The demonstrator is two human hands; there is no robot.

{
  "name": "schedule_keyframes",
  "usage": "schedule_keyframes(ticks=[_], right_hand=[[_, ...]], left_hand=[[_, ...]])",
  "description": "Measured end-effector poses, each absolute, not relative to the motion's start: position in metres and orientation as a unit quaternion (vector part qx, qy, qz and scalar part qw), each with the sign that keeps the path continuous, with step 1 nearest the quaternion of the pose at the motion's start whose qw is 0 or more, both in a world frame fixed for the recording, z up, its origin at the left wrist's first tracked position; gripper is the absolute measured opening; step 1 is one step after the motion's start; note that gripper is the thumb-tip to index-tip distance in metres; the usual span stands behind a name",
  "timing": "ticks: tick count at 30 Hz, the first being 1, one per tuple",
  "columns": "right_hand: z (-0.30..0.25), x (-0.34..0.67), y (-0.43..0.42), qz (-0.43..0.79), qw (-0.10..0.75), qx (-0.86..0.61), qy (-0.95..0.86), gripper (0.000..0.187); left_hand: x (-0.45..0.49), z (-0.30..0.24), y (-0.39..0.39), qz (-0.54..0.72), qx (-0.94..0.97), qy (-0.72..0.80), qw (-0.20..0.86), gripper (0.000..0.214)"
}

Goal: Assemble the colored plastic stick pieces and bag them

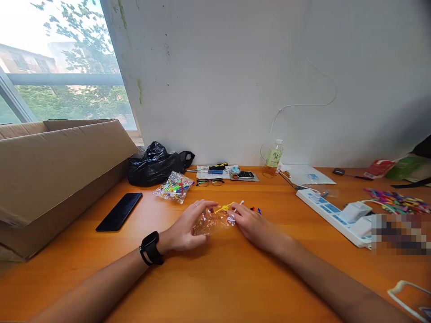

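A clear, crinkled plastic bag (212, 222) lies on the wooden table between my two hands. My left hand (186, 226), with a ring and a black wristwatch (151, 248), is beside the bag, its thumb and fingers apart. A yellow plastic piece (224, 208) with thin arms is at the bag's far edge. My right hand (251, 222) is at the bag's right side, fingers bent together over small white pieces (230, 219); what the fingertips grip is hidden. Small red and blue pieces (258, 210) show just behind that hand.
A second bag (175, 186) of colourful pieces lies behind on the left, near eyeglasses (209, 182) and a black plastic bag (156, 166). A phone (119, 211) and a cardboard box (63, 175) are left. A bottle (273, 158) stands at the back; a power strip (332, 217) lies right.
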State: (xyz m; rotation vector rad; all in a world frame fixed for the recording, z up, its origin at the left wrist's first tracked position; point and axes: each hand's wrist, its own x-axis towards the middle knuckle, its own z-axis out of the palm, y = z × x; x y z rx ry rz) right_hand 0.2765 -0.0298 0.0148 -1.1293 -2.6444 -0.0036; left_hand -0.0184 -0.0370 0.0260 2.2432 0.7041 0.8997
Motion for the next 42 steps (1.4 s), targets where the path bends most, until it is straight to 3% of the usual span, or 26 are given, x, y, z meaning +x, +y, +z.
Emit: schedule_keyframes(ticks=[6, 12, 21, 24, 28, 34, 42], right_hand=[[0.022, 0.279, -0.025, -0.021, 0.119, -0.409, -0.904, 0.033], [0.031, 0.291, -0.016, -0.024, 0.168, -0.411, -0.896, 0.031], [0.042, 0.292, -0.019, 0.043, 0.453, -0.43, -0.78, 0.01], [0.045, 0.291, -0.019, 0.133, 0.521, -0.454, -0.71, 0.013], [0.053, 0.289, -0.015, 0.338, 0.6, -0.432, -0.583, 0.031], [0.058, 0.285, -0.017, 0.557, 0.584, -0.422, -0.413, 0.04], [0.049, 0.268, -0.033, 0.579, 0.52, -0.43, -0.458, 0.034]], left_hand=[[-0.016, 0.029, -0.036, 0.299, 0.885, 0.296, 0.201, 0.069], [-0.018, 0.026, -0.032, 0.288, 0.884, 0.318, 0.184, 0.066], [-0.016, 0.025, -0.033, 0.285, 0.88, 0.35, 0.146, 0.068], [-0.017, 0.024, -0.032, 0.292, 0.873, 0.364, 0.139, 0.067], [-0.018, 0.02, -0.029, 0.302, 0.863, 0.379, 0.145, 0.066], [-0.017, 0.017, -0.03, 0.308, 0.86, 0.367, 0.173, 0.066], [-0.015, 0.02, -0.031, 0.34, 0.854, 0.364, 0.149, 0.068]])
